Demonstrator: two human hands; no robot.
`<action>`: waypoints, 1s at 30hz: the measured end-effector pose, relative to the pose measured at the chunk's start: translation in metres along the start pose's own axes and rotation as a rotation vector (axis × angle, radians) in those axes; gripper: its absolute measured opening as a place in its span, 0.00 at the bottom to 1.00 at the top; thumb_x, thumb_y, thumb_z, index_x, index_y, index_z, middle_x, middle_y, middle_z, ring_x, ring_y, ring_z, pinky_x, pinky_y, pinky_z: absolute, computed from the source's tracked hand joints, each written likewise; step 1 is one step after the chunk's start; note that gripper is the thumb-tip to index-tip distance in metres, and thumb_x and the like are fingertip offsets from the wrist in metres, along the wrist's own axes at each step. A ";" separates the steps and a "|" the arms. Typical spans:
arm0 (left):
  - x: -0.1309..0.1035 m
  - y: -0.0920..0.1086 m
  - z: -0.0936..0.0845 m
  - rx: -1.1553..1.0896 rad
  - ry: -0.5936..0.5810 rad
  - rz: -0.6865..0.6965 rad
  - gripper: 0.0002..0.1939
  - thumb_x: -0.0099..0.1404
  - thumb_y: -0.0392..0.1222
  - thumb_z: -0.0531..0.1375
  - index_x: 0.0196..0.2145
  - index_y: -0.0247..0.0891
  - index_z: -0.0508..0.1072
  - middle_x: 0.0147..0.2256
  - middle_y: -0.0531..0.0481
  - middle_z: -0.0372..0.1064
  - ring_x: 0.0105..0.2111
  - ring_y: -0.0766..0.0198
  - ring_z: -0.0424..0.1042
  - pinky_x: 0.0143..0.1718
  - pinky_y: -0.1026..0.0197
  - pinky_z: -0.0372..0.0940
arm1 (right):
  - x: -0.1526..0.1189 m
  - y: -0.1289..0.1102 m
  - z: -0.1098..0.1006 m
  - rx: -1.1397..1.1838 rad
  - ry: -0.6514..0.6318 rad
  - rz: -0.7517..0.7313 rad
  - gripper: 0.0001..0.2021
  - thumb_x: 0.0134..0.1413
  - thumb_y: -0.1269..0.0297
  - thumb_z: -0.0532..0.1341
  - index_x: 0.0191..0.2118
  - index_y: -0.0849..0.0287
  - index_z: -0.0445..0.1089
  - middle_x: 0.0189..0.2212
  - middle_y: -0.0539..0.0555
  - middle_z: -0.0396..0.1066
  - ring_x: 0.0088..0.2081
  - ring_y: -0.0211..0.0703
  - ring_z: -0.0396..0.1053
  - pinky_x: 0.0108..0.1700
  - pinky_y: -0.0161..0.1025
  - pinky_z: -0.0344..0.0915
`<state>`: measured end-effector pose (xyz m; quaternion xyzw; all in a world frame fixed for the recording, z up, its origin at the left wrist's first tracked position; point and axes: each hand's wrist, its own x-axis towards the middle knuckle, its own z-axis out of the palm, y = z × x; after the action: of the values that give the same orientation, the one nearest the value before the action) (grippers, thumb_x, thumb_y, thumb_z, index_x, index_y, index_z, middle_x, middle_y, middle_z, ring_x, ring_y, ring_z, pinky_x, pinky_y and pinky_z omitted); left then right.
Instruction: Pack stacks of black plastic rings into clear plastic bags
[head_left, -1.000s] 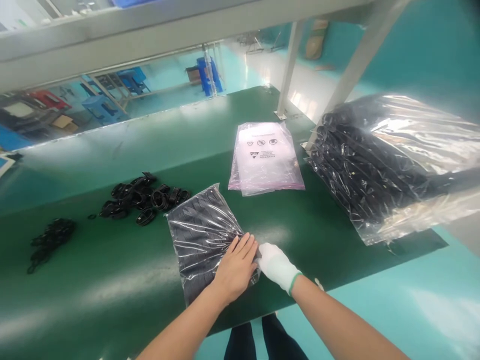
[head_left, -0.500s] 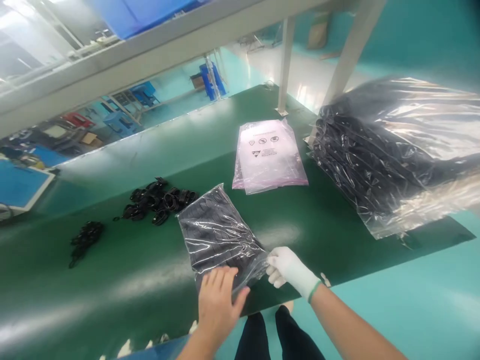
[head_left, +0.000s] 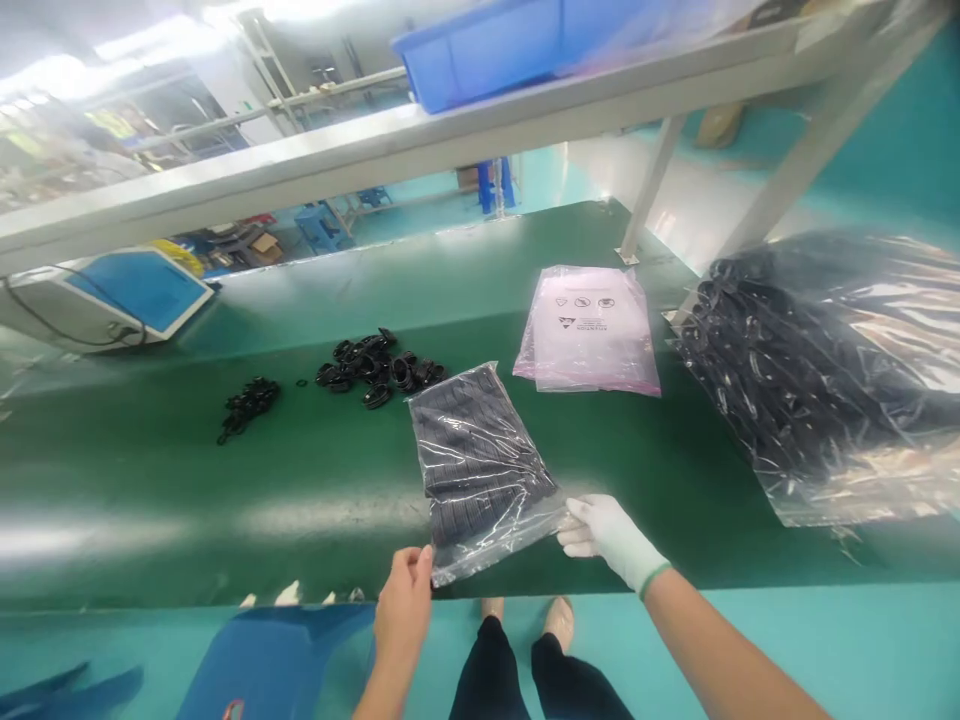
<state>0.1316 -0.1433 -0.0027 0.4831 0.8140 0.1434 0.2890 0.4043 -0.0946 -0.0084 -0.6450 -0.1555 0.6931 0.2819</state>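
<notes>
A clear plastic bag filled with rows of dark ribbed parts lies on the green tabletop, its near end toward me. My left hand, bare, pinches the bag's near left corner at the table edge. The near right corner is gripped between thumb and fingers of my right hand, which wears a white glove with a green cuff. Beyond the bag to the left is a loose pile of black rings or bands. A smaller cluster of black pieces sits farther left.
Pinkish printed bags lie flat behind the held bag. At the right, a large clear bag of black parts rests by a shelf post. A raised shelf with a blue bin crosses the back. A blue stool stands below the front edge.
My left hand has moved from resting over the bag to its near left corner, now pinching it. The bag's near end is spread flatter. The view has shifted, with the right hand still gripping.
</notes>
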 end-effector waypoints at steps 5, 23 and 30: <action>0.006 -0.003 0.006 -0.519 -0.327 -0.270 0.13 0.56 0.49 0.56 0.27 0.35 0.66 0.25 0.47 0.71 0.23 0.63 0.71 0.25 0.62 0.66 | -0.002 0.003 -0.002 -0.016 0.027 -0.019 0.08 0.53 0.66 0.55 0.37 0.66 0.61 0.23 0.58 0.69 0.23 0.43 0.72 0.29 0.44 0.71; -0.005 -0.023 0.012 -0.618 -0.375 -0.182 0.19 0.49 0.56 0.59 0.23 0.34 0.65 0.22 0.48 0.71 0.20 0.65 0.71 0.21 0.66 0.62 | -0.011 0.017 -0.004 0.071 0.086 -0.051 0.13 0.47 0.66 0.61 0.38 0.66 0.61 0.23 0.58 0.71 0.26 0.46 0.73 0.33 0.43 0.72; -0.014 -0.017 0.014 -0.561 -0.295 -0.050 0.14 0.53 0.51 0.55 0.23 0.36 0.64 0.20 0.51 0.69 0.18 0.67 0.68 0.21 0.66 0.61 | 0.002 0.026 -0.012 0.129 0.131 -0.046 0.13 0.44 0.69 0.62 0.38 0.65 0.61 0.21 0.57 0.71 0.26 0.47 0.73 0.34 0.46 0.71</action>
<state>0.1335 -0.1640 -0.0179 0.3798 0.7039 0.2834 0.5291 0.4109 -0.1160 -0.0260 -0.6655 -0.1064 0.6515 0.3482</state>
